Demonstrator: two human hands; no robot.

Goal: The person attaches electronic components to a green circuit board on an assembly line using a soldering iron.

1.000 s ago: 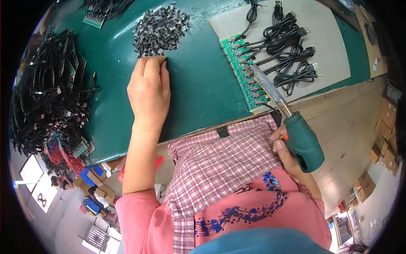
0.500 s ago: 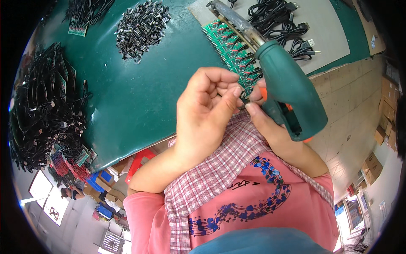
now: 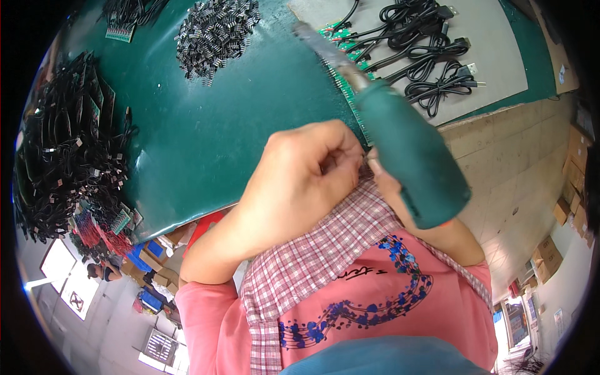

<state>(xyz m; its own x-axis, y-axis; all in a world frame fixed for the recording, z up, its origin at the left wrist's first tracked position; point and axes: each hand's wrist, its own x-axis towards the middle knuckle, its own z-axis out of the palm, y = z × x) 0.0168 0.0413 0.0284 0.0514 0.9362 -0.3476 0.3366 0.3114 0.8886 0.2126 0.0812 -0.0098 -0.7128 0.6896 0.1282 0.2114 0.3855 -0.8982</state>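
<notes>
A soldering gun (image 3: pixel 409 150) with a green body and a metal shaft is held in my right hand (image 3: pixel 392 190), which is mostly hidden behind it. Its shaft crosses over a green circuit board strip (image 3: pixel 351 99) with black cables attached. My left hand (image 3: pixel 306 165) is closed, thumb and fingers pinched together near the table edge, close to my right fingertips. Whatever lies in that pinch is hidden. Bundled black USB cables (image 3: pixel 437 90) trail from the board across a light grey sheet (image 3: pixel 494 69).
On the green table (image 3: pixel 187 137), a heap of small black and metal connectors (image 3: pixel 215 37) lies toward the back. Many black cables (image 3: pixel 69 144) are piled at the left. Another board with cables (image 3: pixel 120 32) sits at the far left. A person (image 3: pixel 105 271) is in the background.
My left hand has rolled over, back upward, and its fingers have closed further. The soldering gun has shifted left and down, blurred by motion. More of the cables shows beside it.
</notes>
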